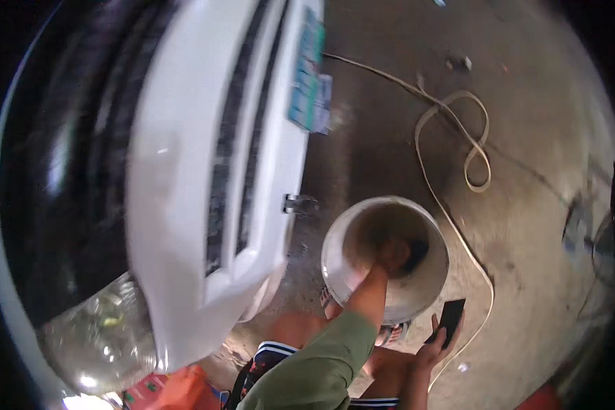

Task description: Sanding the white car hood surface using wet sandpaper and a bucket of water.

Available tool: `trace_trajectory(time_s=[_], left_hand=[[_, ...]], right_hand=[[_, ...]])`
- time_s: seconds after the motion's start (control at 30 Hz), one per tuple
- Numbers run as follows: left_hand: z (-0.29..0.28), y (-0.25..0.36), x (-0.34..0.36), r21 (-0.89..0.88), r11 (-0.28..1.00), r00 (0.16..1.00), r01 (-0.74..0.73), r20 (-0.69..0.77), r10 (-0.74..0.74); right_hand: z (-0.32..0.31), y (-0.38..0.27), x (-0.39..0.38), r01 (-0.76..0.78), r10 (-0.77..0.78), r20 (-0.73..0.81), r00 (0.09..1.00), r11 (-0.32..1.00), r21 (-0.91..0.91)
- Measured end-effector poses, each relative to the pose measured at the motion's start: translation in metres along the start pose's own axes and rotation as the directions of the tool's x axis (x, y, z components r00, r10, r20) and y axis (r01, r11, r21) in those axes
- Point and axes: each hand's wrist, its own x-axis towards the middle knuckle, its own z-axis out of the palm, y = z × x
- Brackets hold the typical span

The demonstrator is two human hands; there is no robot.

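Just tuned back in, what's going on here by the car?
A person is crouched beside the front of a white car on a concrete floor. Their left hand reaches down into a pale bucket standing on the floor; what it touches inside is too dark to tell. Their right hand holds a dark phone off to the side of the bucket. A light-coloured hose loops across the floor beyond the bucket.

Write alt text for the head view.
The person's left hand reaches down into a white bucket on the concrete floor, while the right hand holds a black phone. A white car front stands alongside.
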Motion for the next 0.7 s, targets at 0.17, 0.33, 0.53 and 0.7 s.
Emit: trace_trajectory(time_s=[0.17,0.33,0.53,0.7], left_hand=[[0.201,-0.109,0.02,-0.052,0.967,0.953,-0.251,-0.19,0.237],[0.54,-0.128,-0.043,0.096,0.897,0.896,-0.432,-0.07,0.439],[0.835,-0.101,-0.171,0.86,-0.084,0.7,-0.503,0.463,0.545],[0.973,-0.091,-0.295,0.97,0.011,0.671,-0.243,0.16,0.724]], right_hand=[[-0.036,-0.005,-0.022,-0.021,0.022,0.017,1.0,0.998,-0.054],[0.093,-0.143,-0.083,-0.264,0.201,0.485,0.851,0.962,0.064],[0.36,-0.413,-0.122,0.202,-0.523,0.704,0.481,0.847,0.491],[0.398,-0.496,-0.252,0.698,-0.732,0.511,0.452,0.646,0.309]])
